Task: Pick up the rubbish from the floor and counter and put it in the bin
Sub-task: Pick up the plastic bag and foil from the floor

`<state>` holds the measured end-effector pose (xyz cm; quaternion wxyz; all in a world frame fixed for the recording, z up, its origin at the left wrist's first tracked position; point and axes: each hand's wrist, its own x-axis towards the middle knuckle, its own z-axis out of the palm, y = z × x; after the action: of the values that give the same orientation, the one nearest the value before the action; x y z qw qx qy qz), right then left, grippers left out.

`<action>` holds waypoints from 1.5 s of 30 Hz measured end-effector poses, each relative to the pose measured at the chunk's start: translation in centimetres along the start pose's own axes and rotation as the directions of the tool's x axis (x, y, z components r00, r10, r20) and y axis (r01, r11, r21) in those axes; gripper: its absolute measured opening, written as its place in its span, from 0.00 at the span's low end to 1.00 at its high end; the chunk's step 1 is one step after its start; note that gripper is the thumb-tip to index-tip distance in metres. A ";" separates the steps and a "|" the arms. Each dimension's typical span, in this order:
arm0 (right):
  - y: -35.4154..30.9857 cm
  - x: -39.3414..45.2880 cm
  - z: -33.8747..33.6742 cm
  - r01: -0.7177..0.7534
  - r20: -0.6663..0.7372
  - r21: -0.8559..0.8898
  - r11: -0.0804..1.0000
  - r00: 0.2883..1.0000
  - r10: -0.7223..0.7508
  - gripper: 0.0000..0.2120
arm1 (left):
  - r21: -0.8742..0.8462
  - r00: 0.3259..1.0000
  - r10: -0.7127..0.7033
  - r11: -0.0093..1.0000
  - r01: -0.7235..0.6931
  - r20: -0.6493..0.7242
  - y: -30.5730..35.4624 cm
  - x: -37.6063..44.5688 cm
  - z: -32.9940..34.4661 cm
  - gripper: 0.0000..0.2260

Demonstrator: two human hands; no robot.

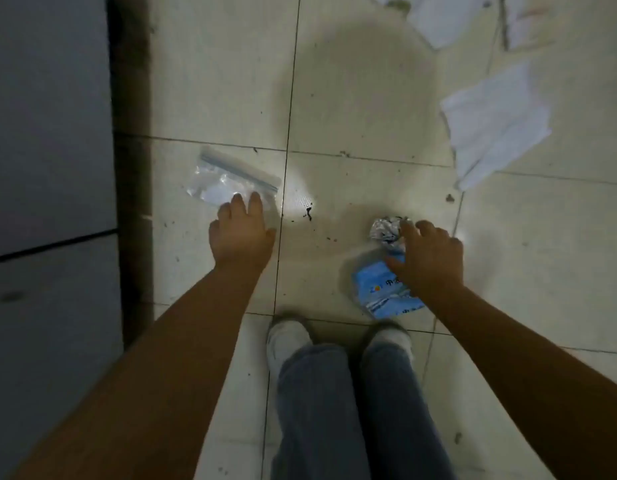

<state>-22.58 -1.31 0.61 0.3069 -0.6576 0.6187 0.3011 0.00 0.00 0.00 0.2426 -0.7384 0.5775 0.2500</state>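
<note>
A clear zip-lock bag (227,178) lies flat on the pale tiled floor (352,98). My left hand (241,233) reaches down to it, fingers apart, fingertips at the bag's near edge. A crumpled ball of silver foil (386,230) lies further right, with a blue and white plastic packet (383,292) just below it. My right hand (428,258) hovers over both, fingers spread, fingertips at the foil and the palm covering part of the packet. Neither hand has closed on anything.
White sheets of paper (490,123) lie on the floor at the right, with more paper (438,19) at the top edge. A grey cabinet front (47,133) runs down the left side. My feet in white shoes (286,341) stand just behind the rubbish.
</note>
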 end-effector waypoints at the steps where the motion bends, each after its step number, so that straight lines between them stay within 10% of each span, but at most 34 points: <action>1: -0.2 1.3 1.0 -0.019 -0.015 0.009 1.000 1.000 0.020 0.26 | -0.006 1.000 -0.017 1.000 0.017 -0.025 -0.1 1.3 1.1 0.27; 12: -0.8 5.8 5.2 0.173 -0.455 0.208 0.963 0.888 -0.061 0.22 | -0.178 0.967 0.087 0.975 -0.132 -0.240 -1.9 6.3 6.0 0.05; 24: -3.2 5.3 5.4 0.307 -0.538 0.319 0.897 0.838 -0.096 0.21 | -0.226 0.982 -0.055 0.974 0.013 -0.181 -4.7 5.5 6.8 0.18; 32: -3.5 5.0 6.6 0.301 -0.518 0.339 0.891 0.850 -0.089 0.21 | -0.235 0.949 -0.076 0.972 0.002 -0.306 -4.4 5.7 7.7 0.05; 45: 7.6 -13.7 -14.3 0.164 -0.492 0.520 0.838 0.860 0.137 0.18 | -0.130 0.823 0.433 0.852 -0.507 -0.368 9.7 -8.8 -19.5 0.06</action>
<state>-30.62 -4.20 20.00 0.3081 -0.6030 0.7321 -0.0747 -9.53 -8.25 19.79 -0.0097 -0.6251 0.7427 0.2400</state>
